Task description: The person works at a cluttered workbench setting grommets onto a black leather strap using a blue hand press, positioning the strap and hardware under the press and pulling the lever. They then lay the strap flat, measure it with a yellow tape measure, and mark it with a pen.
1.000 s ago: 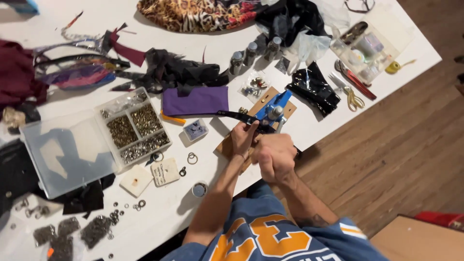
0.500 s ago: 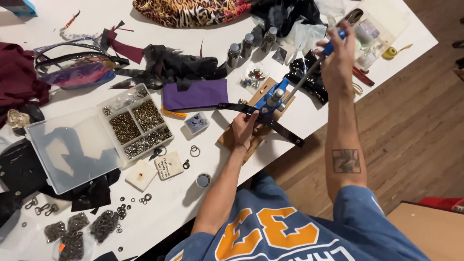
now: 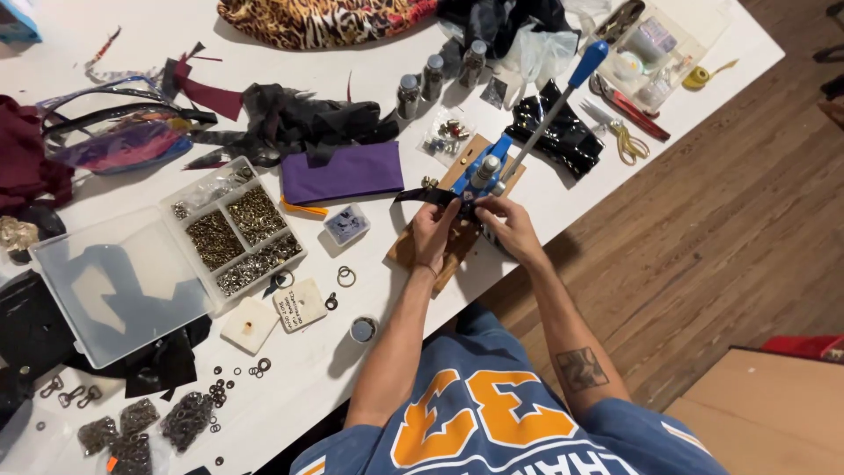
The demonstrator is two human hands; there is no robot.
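Half a second back your right hand was up on the blue grip of the press lever; now it has let go and come down to the base of the blue hand press, and the lever stands raised on its own, slanting up to the right.

From the head camera, both your hands sit together at the press, which stands on a wooden board near the table's front edge. Your left hand pinches a black strap that runs leftward from under the press head; its fingers are curled closed on the strap. Your right hand's fingers are bent and pinched close at the same spot, just beside the left, though you cannot tell exactly what they grip.

Left of the board lie a purple cloth and a clear compartment box of small metal fittings. Scissors lie well to the right on the white table.
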